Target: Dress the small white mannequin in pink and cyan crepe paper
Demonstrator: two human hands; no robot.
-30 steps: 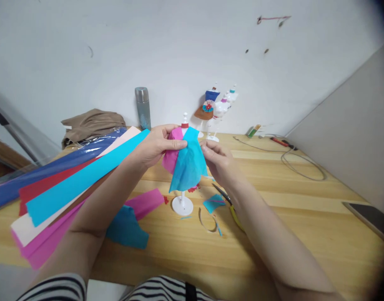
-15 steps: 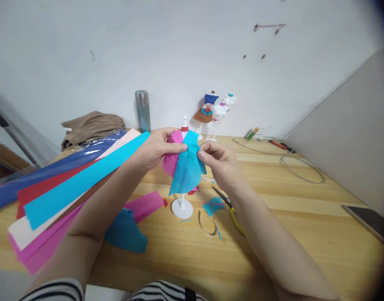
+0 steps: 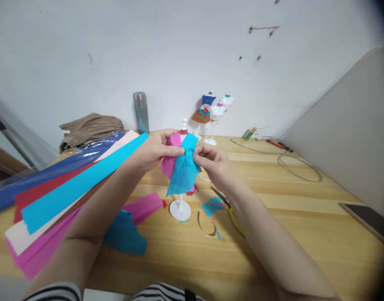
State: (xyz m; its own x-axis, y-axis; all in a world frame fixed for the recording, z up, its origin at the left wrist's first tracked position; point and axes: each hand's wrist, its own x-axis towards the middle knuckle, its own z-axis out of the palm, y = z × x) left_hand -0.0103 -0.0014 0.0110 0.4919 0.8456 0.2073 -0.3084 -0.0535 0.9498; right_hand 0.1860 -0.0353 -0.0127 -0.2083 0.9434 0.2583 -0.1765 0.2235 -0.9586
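Observation:
A small white mannequin on a round stand (image 3: 180, 210) stands upright at the centre. Pink paper (image 3: 168, 166) covers one side of its body, and a blue paper piece (image 3: 183, 174) lies over the front and other side. My left hand (image 3: 157, 147) presses the blue piece against the mannequin with the thumb in front; its other fingertips are hidden behind. My right hand (image 3: 212, 161) pinches the blue piece's right edge at waist height. Yellow-handled scissors (image 3: 230, 209) lie by my right forearm, near a blue scrap (image 3: 212, 206).
Long coloured paper strips (image 3: 82, 184) lie at the left, beside brown cloth (image 3: 91, 127) and a flask (image 3: 141, 112). More mannequins (image 3: 217, 110) stand by the wall. A cable (image 3: 286, 161) and a phone (image 3: 366, 221) lie at the right.
My right hand has moved slightly left, drawing the blue paper's edge inward, so it is more gathered and narrower at the waist. My left hand keeps its hold.

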